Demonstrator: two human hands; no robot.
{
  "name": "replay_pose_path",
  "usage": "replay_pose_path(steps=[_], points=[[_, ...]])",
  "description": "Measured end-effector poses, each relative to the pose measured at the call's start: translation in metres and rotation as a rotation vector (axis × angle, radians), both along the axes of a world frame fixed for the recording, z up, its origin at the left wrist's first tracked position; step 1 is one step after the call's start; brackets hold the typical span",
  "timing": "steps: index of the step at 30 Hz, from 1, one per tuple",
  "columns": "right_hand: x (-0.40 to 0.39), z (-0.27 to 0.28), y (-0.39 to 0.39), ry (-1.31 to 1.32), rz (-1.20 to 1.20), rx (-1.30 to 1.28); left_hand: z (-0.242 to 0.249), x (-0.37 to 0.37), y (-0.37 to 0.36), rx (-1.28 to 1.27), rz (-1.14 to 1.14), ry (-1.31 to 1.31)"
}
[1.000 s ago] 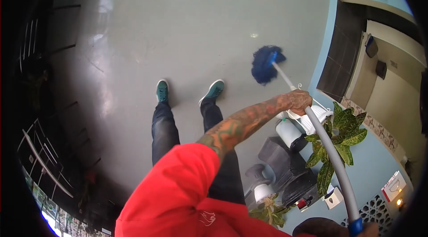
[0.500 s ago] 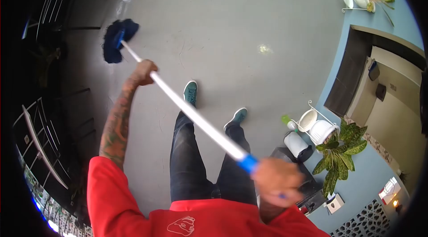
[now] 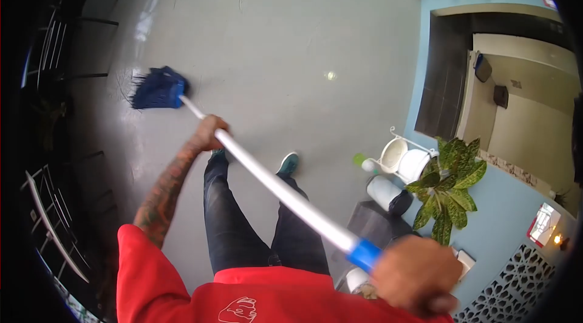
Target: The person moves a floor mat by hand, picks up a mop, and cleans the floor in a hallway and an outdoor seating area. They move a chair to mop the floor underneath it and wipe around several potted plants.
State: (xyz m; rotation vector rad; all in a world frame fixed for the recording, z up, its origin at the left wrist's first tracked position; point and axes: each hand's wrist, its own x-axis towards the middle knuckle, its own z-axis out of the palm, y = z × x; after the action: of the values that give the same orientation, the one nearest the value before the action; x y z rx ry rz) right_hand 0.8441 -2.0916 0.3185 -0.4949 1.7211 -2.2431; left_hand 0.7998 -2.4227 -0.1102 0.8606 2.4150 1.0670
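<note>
A mop with a long white handle [image 3: 276, 187] runs diagonally across the view. Its dark blue mop head [image 3: 156, 88] lies on the grey floor at the left, strands trailing to the left. My left hand [image 3: 213, 133] is closed round the lower part of the handle, not far above the blue socket. Near my body at the lower right, my right hand [image 3: 416, 271] wraps round the top end, just past a blue collar [image 3: 364, 254]. The right hand looks slightly blurred, and its fingertips are partly hidden.
Black metal chairs [image 3: 91, 74] line the left side. Along the blue wall at the right stand a leafy plant [image 3: 448, 186], white pots on a stand [image 3: 393, 154] and a grey-white cylindrical container [image 3: 384, 194]. An opening [image 3: 446, 74] in that wall leads to another space. My shoes [image 3: 289, 163] are on the floor.
The mop head has swung toward me and slightly right, its strands now spread leftward. Both hands have shifted right and down, still on the handle. The camera view has turned and moved.
</note>
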Motion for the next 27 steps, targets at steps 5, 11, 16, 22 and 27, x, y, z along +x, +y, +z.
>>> replay_pose_path(steps=[5, 11, 16, 22, 27], points=[[0.019, 0.129, 0.078, 0.154, 0.07, 0.13, 0.059, 0.069, 0.266, 0.376, 0.118, -0.073], [0.031, 0.085, 0.123, 0.216, 0.064, 0.353, -0.022, 0.134, 0.544, 0.972, 0.028, -0.657], [0.048, -0.02, 0.134, 0.232, 0.033, 0.51, -0.03, 0.138, 0.593, 0.781, -0.039, -0.369], [0.058, -0.087, 0.076, 0.237, -0.123, 0.629, -0.063, 0.129, 0.571, 0.626, -0.206, -0.413], [0.066, 0.011, 0.06, 0.319, -0.163, 0.565, -0.017, 0.105, 0.512, 0.71, -0.291, -0.24]])
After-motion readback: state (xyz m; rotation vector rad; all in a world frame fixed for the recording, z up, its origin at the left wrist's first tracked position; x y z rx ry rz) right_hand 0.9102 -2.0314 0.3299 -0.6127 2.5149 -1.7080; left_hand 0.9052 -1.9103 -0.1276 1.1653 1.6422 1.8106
